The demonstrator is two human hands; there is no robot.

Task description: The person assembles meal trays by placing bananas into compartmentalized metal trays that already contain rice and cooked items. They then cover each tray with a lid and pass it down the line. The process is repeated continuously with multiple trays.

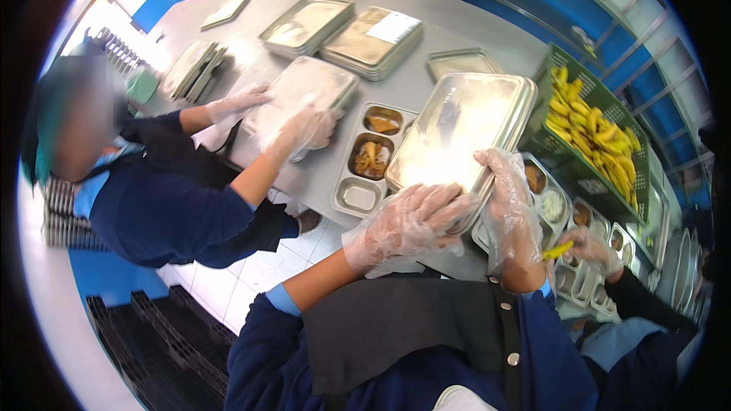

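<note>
I hold a small stack of shiny rectangular metal tray lids (461, 122), tilted above the table, between both gloved hands. My left hand (411, 222) has its fingers at the near edge of the stack. My right hand (504, 186) grips the near right corner. Just left of the stack lies a compartment tray (356, 195) with brown food in two wells and a bare near well; its right side is hidden under the lids. To the right, another compartment tray (550, 205) with white rice and brown food shows past my right hand.
At left, a co-worker's gloved hands hold a similar metal stack (304, 91). More stacks (304, 23) stand farther back on the steel table (251, 19). A green crate (594, 171) of bananas (598, 133) is at right. Another person's gloved hand (594, 247) holds a banana (558, 250) over several trays.
</note>
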